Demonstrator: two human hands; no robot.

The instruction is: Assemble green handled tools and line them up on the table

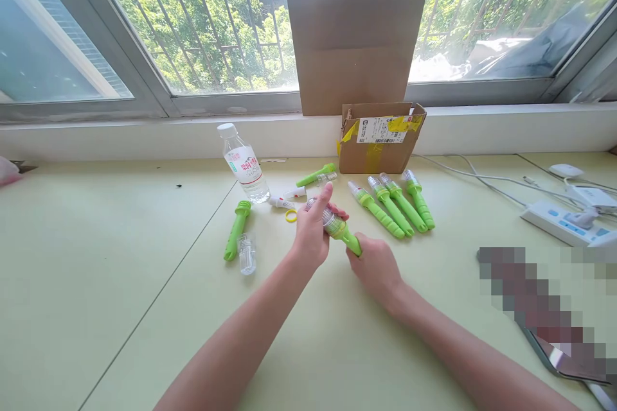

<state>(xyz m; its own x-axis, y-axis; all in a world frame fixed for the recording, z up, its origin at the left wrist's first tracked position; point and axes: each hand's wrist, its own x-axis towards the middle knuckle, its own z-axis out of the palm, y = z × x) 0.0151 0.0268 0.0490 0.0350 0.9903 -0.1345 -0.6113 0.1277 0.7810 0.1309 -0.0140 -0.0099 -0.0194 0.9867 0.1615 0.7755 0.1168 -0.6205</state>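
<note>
Both my hands meet on one green plastic stick with a clear ribbed cap (343,233), held tilted above the table. My left hand (312,231) is closed around the clear cap, its thumb pointing up along it. My right hand (376,266) grips the lower end of the green handle, hiding its tip. To the left lie a separate green handle (237,229) and a loose clear cap (247,255). Beyond my left hand are another green handle (313,176), a clear piece beside it, small white pieces (281,203) and a yellow ring (291,216).
Several capped green sticks (389,207) lie side by side on the right. A water bottle (245,166) and an open cardboard box (376,153) stand toward the window. At right are a power strip (563,221), cables and a partly blurred-out phone (554,359).
</note>
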